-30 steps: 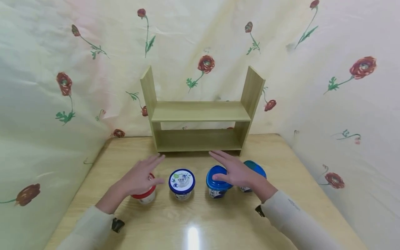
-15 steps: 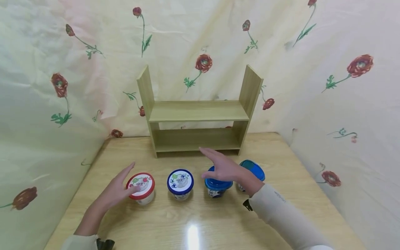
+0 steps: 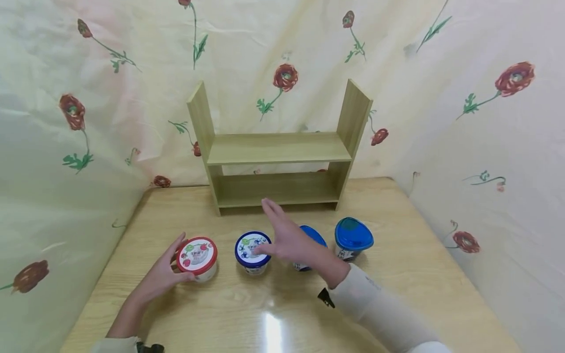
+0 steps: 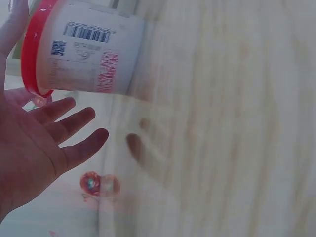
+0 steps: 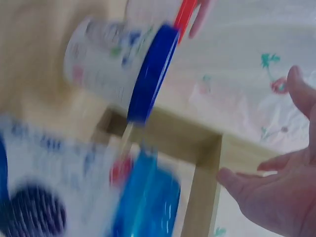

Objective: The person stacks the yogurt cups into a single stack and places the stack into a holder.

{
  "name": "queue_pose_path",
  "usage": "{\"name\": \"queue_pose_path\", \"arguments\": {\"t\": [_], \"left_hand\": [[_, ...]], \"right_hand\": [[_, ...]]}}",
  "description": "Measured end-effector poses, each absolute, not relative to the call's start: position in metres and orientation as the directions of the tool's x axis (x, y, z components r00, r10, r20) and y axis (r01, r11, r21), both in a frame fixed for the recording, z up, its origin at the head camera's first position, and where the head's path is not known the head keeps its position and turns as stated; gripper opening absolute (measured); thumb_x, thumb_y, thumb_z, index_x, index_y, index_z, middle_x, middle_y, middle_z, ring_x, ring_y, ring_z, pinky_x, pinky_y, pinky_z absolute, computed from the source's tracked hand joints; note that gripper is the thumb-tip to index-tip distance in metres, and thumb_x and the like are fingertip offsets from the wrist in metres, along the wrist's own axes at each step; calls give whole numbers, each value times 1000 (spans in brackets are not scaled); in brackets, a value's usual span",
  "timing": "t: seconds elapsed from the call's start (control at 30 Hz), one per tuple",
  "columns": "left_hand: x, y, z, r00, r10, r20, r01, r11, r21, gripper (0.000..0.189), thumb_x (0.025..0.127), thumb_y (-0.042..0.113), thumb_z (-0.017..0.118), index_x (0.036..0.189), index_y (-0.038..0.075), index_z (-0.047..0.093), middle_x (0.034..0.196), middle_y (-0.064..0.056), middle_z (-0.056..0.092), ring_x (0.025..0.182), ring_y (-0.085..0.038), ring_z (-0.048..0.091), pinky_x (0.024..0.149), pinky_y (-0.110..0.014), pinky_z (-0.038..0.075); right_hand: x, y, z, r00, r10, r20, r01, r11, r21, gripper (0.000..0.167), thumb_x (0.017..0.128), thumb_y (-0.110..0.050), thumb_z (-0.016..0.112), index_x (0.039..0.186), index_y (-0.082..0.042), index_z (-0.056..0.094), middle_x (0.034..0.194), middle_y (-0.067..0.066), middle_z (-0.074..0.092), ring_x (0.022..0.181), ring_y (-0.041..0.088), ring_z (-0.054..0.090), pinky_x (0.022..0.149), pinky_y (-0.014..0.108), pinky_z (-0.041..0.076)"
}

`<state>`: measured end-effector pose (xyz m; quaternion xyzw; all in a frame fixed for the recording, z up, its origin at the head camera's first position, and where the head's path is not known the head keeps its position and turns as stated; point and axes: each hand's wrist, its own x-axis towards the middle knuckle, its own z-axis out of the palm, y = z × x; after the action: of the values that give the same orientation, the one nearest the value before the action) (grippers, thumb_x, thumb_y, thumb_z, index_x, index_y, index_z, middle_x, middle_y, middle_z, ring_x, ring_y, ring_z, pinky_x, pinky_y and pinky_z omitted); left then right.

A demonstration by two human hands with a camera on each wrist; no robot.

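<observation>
My left hand (image 3: 159, 277) is at the left side of a tub with a red lid (image 3: 197, 255), thumb at its near edge and index finger along its far left. In the left wrist view that tub (image 4: 94, 49) shows a barcode, and the other fingers (image 4: 81, 148) spread loosely below it. My right hand (image 3: 291, 242) hovers with fingers extended, its thumb overlapping the white-topped tub with a dark blue rim (image 3: 252, 245). Under the right hand a tub with a bright blue lid (image 3: 314, 234) is partly hidden. Another blue-lidded tub (image 3: 354, 234) stands to its right.
A two-tier wooden shelf (image 3: 278, 148) stands at the back of the wooden table (image 3: 397, 294). Flower-printed cloth (image 3: 243, 49) hangs behind and on both sides. The tubs stand in a row in front of the shelf.
My left hand went left off the red-lidded tub, then came up against its side. My right hand moved left from the blue-lidded tub to over the dark-blue-rimmed one. The view tilted slightly down.
</observation>
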<state>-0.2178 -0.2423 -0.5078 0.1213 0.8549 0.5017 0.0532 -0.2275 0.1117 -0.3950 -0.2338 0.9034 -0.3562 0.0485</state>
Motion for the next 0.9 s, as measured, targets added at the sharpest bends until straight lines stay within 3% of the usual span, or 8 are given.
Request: {"name": "queue_pose_path", "arguments": {"t": [0.27,0.6,0.9], "left_hand": [[-220,-241,-507,-971,237,-18,100,474,875,113,79,33,86,162,15,12,156,-24,31,137,-45,36,106,-65,38],[-226,-233,-514,-969,242,-44,65,423,904,113,77,30,90,161,16,16,153,-20,34,135,-39,38,106,-58,39],[-233,-230,-523,-972,228,-55,31,355,935,109,77,24,89,159,14,19,149,-21,37,134,-40,40,103,-51,43]], "right_hand": [[-200,73,-432,-935,-334,122,-315,622,-717,116,79,-49,84,163,-21,10,168,3,11,151,30,22,115,52,32],[-214,67,-467,-974,-216,65,-197,675,-711,121,68,-61,85,162,-24,19,166,1,18,147,34,32,110,55,40],[-224,71,-485,-988,-142,-63,-37,611,-791,122,68,-48,92,162,-27,18,164,6,21,143,40,35,107,63,39]]}}
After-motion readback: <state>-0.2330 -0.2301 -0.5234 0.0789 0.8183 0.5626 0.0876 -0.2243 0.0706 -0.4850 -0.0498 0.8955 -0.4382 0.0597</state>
